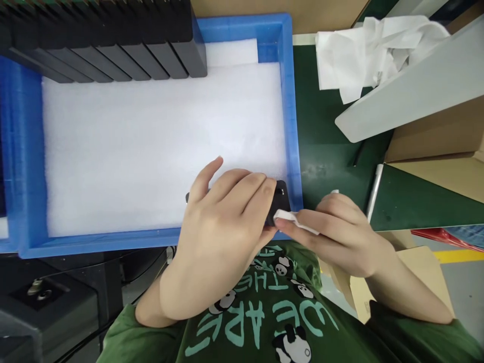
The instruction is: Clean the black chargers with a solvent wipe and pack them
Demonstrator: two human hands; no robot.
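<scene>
My left hand (230,222) is closed round a flat black rectangular part (280,194), and most of that part is hidden behind the fingers. One end with a small slot sticks out on the right, above the blue tray's near right corner. In my right hand (340,229) a folded white cloth (287,216) is pinched between thumb and fingers. Its tip touches the lower edge of the black part. The left little or index finger stands away from the others.
A blue tray (290,126) lined with white foam (162,151) holds a row of several black blocks (189,55) at the back. On the green table (325,166) lie crumpled white cloths (340,55) and a white pen-like stick (374,194). A grey panel (416,85) juts in from the right.
</scene>
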